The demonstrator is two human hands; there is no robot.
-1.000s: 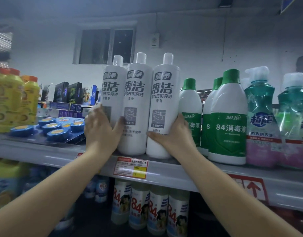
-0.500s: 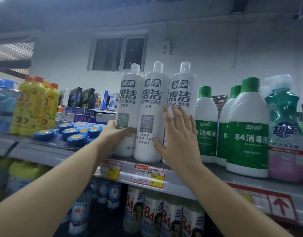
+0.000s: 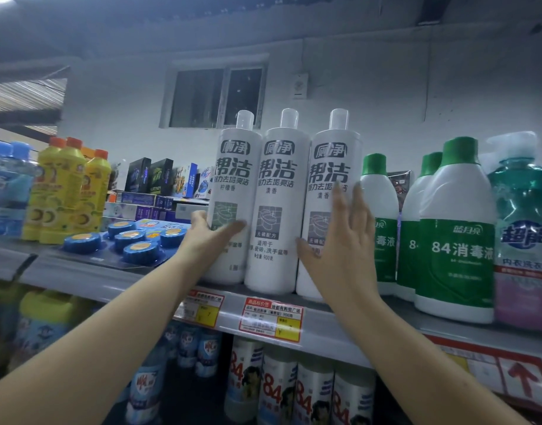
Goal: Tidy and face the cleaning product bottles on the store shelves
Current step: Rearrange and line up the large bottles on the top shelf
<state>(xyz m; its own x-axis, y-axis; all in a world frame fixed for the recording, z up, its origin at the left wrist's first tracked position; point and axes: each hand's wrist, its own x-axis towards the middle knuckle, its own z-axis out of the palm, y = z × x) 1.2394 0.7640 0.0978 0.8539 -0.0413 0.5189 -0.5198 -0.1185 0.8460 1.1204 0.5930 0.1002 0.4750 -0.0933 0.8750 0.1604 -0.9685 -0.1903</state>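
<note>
Bottles, three in number, tall, white, smooth plastic cylinders with narrow translucent caps, stand upright in a touching row at the front edge of the grey metal shelf [image 3: 340, 329]. Long axes vertical; printed grey labels all face outward.

Left white bottle [image 3: 233, 194]: the left hand [image 3: 208, 237] grips its lower body, thumb across the front label, fingers wrapped behind its left side.

Middle white bottle [image 3: 276, 197]: untouched, flanked by and touching both neighbours.

Right white bottle [image 3: 328, 191]: the right hand [image 3: 346, 250] lies flat against its front and right side, fingers straight and spread, pointing up, thumb on the lower label. It clasps nothing.

Right of the right white bottle stand green-capped disinfectant bottles [image 3: 456, 240], squat and shouldered, upright, labels outward; beyond them a teal pump bottle [image 3: 521, 228]. Left of the left white bottle lie round blue cleaner blocks [image 3: 135, 240] on a card, then yellow bottles [image 3: 64, 191] with orange caps. Price tags [image 3: 271, 317] hang on the shelf lip below the middle white bottle.
</note>
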